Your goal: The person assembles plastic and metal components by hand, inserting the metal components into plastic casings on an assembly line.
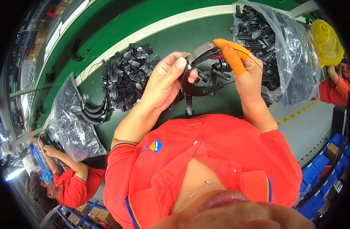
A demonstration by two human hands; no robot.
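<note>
My left hand (165, 80) and my right hand (245, 72) both grip one curved black plastic band (199, 72) above the dark green worktable (175, 38). The left thumb presses on the band's upper end near a grey end piece. My right hand wears orange finger cots on two fingers and pinches the band's top right. A few loose black parts (215, 74) lie on the table just under the band.
A heap of small black plastic parts (125, 74) lies to the left, with stacked curved bands (93, 110) beside a clear bag (70, 122). Another clear bag of black parts (274, 49) sits right. A yellow basket (326, 40) is far right. Other people in red shirts work at left (70, 179) and right (333, 89).
</note>
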